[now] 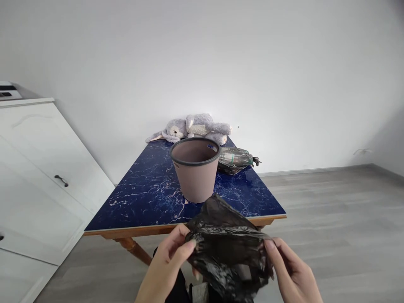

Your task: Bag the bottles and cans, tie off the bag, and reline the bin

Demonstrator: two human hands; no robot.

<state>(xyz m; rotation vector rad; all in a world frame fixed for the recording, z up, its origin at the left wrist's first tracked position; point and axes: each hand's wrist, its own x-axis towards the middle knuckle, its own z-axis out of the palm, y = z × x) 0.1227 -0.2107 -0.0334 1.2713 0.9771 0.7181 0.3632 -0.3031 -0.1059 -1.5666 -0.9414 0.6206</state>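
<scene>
A crumpled black plastic bag [227, 248] hangs between my two hands at the bottom of the view, in front of the table's near edge. My left hand [167, 263] pinches its left side with thumb and fingers closed on the plastic. My right hand [292, 271] grips its right side the same way. Beyond the bag, a brown-pink bin with a dark grey rim [195, 168] stands upright and open on the blue marbled table [142, 193].
A grey plush toy [192, 127] lies at the table's far end against the white wall. A crushed clear plastic bottle on dark plastic [235, 159] lies right of the bin. A white cabinet [38, 176] stands at left. Grey wood floor extends right.
</scene>
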